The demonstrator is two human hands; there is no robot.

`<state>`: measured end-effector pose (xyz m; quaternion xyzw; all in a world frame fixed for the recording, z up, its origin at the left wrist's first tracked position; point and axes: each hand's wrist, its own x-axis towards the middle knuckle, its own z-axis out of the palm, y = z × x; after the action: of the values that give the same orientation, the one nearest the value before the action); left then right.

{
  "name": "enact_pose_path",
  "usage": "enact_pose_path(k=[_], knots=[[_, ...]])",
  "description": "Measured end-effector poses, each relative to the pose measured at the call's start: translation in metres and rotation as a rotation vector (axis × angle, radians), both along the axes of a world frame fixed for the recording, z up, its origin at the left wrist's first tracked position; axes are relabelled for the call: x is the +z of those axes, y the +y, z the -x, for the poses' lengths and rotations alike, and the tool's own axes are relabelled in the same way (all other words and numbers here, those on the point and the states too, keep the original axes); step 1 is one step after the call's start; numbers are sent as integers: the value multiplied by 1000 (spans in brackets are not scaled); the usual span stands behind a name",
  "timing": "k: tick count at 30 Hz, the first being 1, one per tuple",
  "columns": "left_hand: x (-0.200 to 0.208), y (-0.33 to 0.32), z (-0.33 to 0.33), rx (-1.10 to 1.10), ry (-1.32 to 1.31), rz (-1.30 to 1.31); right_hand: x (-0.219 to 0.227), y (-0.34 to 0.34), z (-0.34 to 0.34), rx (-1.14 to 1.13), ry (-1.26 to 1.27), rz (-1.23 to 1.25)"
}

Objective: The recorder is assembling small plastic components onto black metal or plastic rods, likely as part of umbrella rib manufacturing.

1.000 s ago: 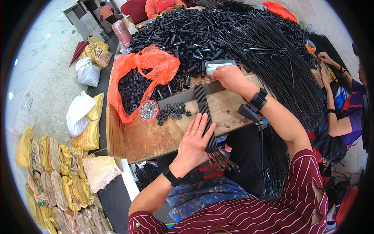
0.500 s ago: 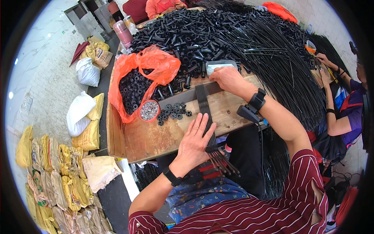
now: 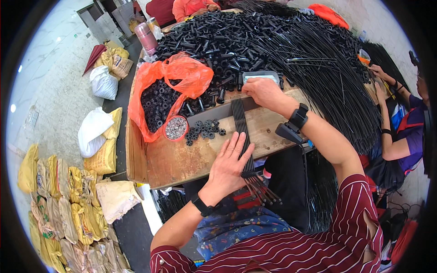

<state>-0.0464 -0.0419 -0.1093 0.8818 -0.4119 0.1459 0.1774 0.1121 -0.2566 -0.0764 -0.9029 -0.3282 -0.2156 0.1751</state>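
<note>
Several thin black rods lie side by side in a flat row across the wooden work table, and their near ends stick out past its front edge. My left hand rests flat over the row with its fingers stretched out. At the far end of the rods, my right hand is closed, fingertips bent down and pressed together; what they pinch is hidden. Just beyond it sits a clear plastic box with pale contents. A low grey strip runs under the rods. Small black ringed parts lie to their left.
A red-rimmed tub of small metal pieces stands beside an orange plastic bag of black parts. Black fittings are heaped behind, with loose rods at right. A co-worker's hands work at the far right.
Both hands stay nearly where they were, the left on the rods and the right by the plastic box. My right fingertips have shifted slightly left and nearer.
</note>
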Motion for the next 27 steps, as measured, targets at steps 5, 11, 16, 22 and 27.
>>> enact_pose_path(k=[5,11,16,22,27], knots=[[0,0,-1,-6,-10,-18,-2,2,-3,73,21,-11],[-5,0,-3,-2,-35,-6,3,-1,1,-25,26,26],[-1,0,-2,1,-24,-36,3,-2,-10,-8,16,-105],[-3,-5,-9,33,16,-19,12,-41,-46,-385,105,148],[4,-6,-9,42,84,6,1,-44,-49,-346,134,137]])
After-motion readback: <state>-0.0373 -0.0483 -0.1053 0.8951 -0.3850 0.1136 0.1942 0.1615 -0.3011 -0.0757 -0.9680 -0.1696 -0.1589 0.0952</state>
